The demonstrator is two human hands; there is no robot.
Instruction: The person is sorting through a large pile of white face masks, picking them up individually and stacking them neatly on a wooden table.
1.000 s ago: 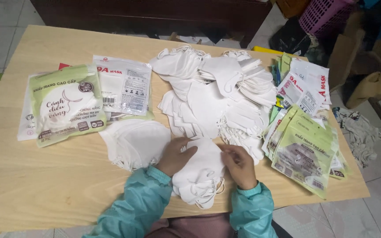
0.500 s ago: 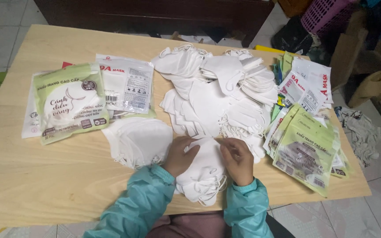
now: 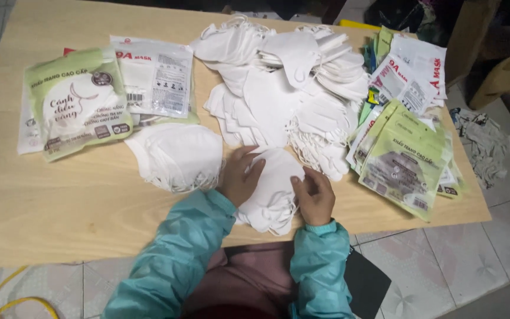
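1. Both arms are covered by long teal sleeves of a smooth, slightly shiny fabric, like a light jacket, entering from the lower middle of the frame.
2. The left sleeve (image 3: 178,254) is loose and puffy, with soft folds and creases along its length.
3. The right sleeve (image 3: 320,266) shows similar wrinkles and ends in a gathered cuff at the wrist.
4. The left hand (image 3: 240,177) and the right hand (image 3: 314,195) are bare: no gloves, and no rings or watch can be made out.
5. Between the sleeves, at the bottom centre, a dusky mauve-pink garment (image 3: 249,277) covers the lap.
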